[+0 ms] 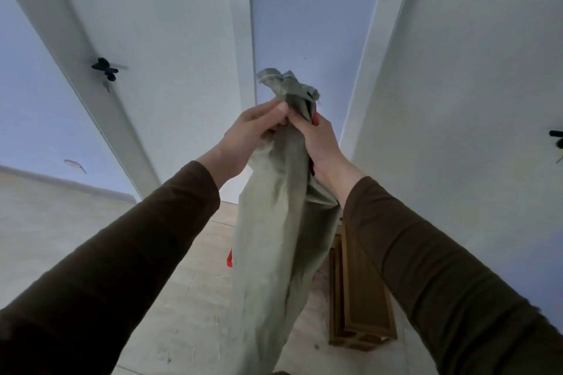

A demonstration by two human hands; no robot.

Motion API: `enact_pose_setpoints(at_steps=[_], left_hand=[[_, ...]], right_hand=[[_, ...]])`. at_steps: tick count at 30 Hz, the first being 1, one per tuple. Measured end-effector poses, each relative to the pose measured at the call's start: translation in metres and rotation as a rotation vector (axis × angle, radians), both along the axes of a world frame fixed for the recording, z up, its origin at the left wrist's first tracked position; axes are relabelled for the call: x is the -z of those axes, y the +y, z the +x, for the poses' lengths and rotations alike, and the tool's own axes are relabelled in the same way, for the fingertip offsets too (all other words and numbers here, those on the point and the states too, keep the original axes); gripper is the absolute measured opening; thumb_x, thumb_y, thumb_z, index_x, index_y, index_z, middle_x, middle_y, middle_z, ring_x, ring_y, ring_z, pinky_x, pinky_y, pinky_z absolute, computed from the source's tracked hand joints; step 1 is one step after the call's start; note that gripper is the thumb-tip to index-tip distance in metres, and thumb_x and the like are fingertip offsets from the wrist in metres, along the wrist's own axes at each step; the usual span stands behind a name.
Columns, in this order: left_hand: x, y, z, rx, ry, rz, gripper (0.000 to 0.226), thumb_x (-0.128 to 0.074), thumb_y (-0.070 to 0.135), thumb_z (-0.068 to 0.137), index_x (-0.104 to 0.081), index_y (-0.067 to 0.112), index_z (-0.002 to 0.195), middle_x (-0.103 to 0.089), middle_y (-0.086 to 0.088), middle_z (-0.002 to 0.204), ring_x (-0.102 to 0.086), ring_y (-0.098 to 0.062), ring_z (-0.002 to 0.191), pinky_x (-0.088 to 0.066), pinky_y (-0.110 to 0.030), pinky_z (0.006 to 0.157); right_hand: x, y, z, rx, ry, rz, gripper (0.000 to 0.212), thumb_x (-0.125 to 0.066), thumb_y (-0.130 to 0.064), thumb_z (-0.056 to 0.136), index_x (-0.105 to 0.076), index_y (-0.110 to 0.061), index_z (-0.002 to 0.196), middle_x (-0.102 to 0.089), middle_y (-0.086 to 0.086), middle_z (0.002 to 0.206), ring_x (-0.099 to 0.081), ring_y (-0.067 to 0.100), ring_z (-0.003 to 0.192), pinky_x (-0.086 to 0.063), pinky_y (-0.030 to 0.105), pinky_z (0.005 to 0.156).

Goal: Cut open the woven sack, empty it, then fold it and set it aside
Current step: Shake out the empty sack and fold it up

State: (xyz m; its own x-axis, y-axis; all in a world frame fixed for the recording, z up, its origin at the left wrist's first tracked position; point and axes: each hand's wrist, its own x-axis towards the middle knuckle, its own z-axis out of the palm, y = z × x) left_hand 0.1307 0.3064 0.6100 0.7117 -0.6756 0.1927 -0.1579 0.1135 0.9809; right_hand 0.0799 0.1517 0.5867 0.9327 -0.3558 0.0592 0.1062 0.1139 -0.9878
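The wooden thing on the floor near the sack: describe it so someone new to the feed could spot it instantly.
Start from the long grey-green woven sack held up at its bunched top by the left hand and right hand. Look just right of its lower half, down on the pale tiled floor. The brown slatted wooden crate lies there, the only boxy, dark wood object; everything nearby is cloth or tile.

Pale grey-green woven sack (274, 237), plain, faintly darker in the creases. Dark brown sleeves (441, 268). Something red (315, 119) showing behind the sack. Warm brown wooden box (359, 307). Beige tiled floor (189, 298) with thin pale joints. White doors (158, 39), black handles (105, 68), bluish-lavender walls (304, 9).
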Motion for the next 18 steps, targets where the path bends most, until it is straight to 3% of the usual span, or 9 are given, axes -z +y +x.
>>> enact_pose_setpoints(at_steps=[2,5,8,10,12,14,16,18], left_hand=[[0.011,0.014,0.001,-0.146,-0.149,0.040,0.045,-0.075,0.040,0.092,-0.068,0.027,0.134,-0.059,-0.004,0.120,-0.062,-0.017,0.111,-0.057,-0.043,0.100],[0.026,0.030,-0.002,-0.349,-0.543,0.190,0.086,-0.085,0.045,0.077,-0.042,0.036,0.151,-0.036,0.008,0.146,-0.043,-0.017,0.137,-0.045,-0.035,0.113],[0.037,0.041,0.001,-0.192,-0.729,0.267,0.108,-0.090,0.045,0.074,-0.027,0.044,0.161,0.001,0.027,0.166,-0.021,-0.016,0.157,-0.036,-0.040,0.122],[0.041,0.047,0.007,-0.070,-0.645,0.304,0.111,-0.091,0.044,0.075,-0.024,0.046,0.163,0.011,0.026,0.169,-0.026,-0.008,0.154,-0.041,-0.025,0.117],[0.044,0.053,0.012,-0.029,-0.520,0.391,0.113,-0.092,0.048,0.072,-0.025,0.050,0.162,-0.006,0.016,0.170,-0.035,-0.003,0.145,-0.045,-0.017,0.111],[0.046,0.057,0.016,-0.006,-0.400,0.458,0.107,-0.093,0.048,0.070,-0.033,0.048,0.158,-0.044,0.004,0.156,-0.053,-0.010,0.135,-0.049,-0.029,0.110],[0.046,0.060,0.020,0.000,-0.301,0.466,0.076,-0.093,0.040,0.074,-0.057,0.037,0.141,-0.070,0.010,0.127,-0.069,-0.006,0.111,-0.057,-0.035,0.101],[0.047,0.061,0.026,-0.022,-0.260,0.511,0.034,-0.090,0.036,0.080,-0.072,0.029,0.107,-0.079,0.013,0.096,-0.075,0.000,0.083,-0.062,-0.033,0.083]], right_hand=[[0.002,0.009,-0.001,0.017,0.051,0.062,0.035,-0.075,-0.043,0.095,-0.077,-0.018,0.119,-0.082,0.007,0.109,-0.079,0.028,0.103,-0.061,0.050,0.099],[0.002,0.020,-0.002,0.079,0.152,0.113,0.036,-0.074,-0.040,0.095,-0.078,-0.011,0.115,-0.082,0.012,0.104,-0.078,0.035,0.101,-0.062,0.049,0.095],[0.002,0.031,-0.004,0.051,0.226,0.105,0.035,-0.075,-0.036,0.095,-0.079,-0.008,0.113,-0.083,0.012,0.102,-0.078,0.035,0.099,-0.063,0.047,0.093],[0.003,0.038,-0.007,-0.007,0.236,0.104,0.036,-0.077,-0.036,0.093,-0.078,-0.009,0.116,-0.083,0.012,0.103,-0.080,0.033,0.098,-0.064,0.045,0.090],[0.005,0.043,-0.010,-0.074,0.223,0.140,0.038,-0.081,-0.034,0.091,-0.076,-0.010,0.119,-0.083,0.012,0.105,-0.080,0.030,0.097,-0.065,0.044,0.086],[0.007,0.044,-0.012,-0.119,0.199,0.161,0.035,-0.083,-0.032,0.090,-0.074,-0.007,0.114,-0.082,0.012,0.103,-0.081,0.028,0.092,-0.066,0.040,0.078],[0.009,0.043,-0.015,-0.110,0.173,0.114,0.029,-0.082,-0.032,0.091,-0.071,-0.009,0.104,-0.080,0.007,0.093,-0.077,0.024,0.085,-0.064,0.036,0.071],[0.008,0.040,-0.019,-0.046,0.145,-0.088,0.029,-0.083,-0.034,0.091,-0.065,-0.014,0.101,-0.071,-0.003,0.085,-0.066,0.013,0.073,-0.056,0.027,0.057]])
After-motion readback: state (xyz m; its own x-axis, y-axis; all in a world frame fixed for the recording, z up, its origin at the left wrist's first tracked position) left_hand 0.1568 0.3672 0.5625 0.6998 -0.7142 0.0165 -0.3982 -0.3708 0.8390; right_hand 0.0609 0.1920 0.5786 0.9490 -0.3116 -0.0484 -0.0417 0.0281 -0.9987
